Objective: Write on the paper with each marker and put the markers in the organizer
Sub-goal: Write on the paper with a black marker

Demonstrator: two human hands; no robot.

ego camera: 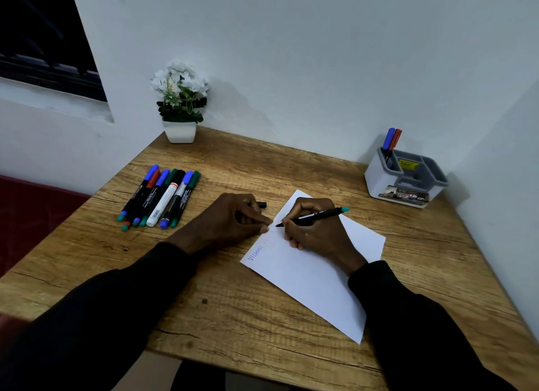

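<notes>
— Paper (315, 271), where is it lying?

— It is lying slanted on the wooden table (233, 312), in front of me. Blue handwriting is showing near its left edge. My right hand (316, 233) is resting on the sheet and I am gripping a black marker (313, 217) with a teal end, fingers closed round the barrel, tip pointing down at the paper near its left edge.

— And your left hand (233, 220)?

— I am curling it loosely just beside the sheet, fingertips touching the paper's edge. A small dark piece (262, 204), perhaps a cap, is poking out beyond my knuckles; whether I am holding it, I cannot tell.

— Where are the other markers?

— A row of markers (159, 198) is lying side by side on the left part of the table, caps in blue, red, green and black. Two more, a blue one (388, 139) and a red one (395, 141), are standing upright in the back-left compartment of the white and grey organizer (402, 183) at the far right corner. A white flower pot (180, 131) is sitting against the wall.
</notes>
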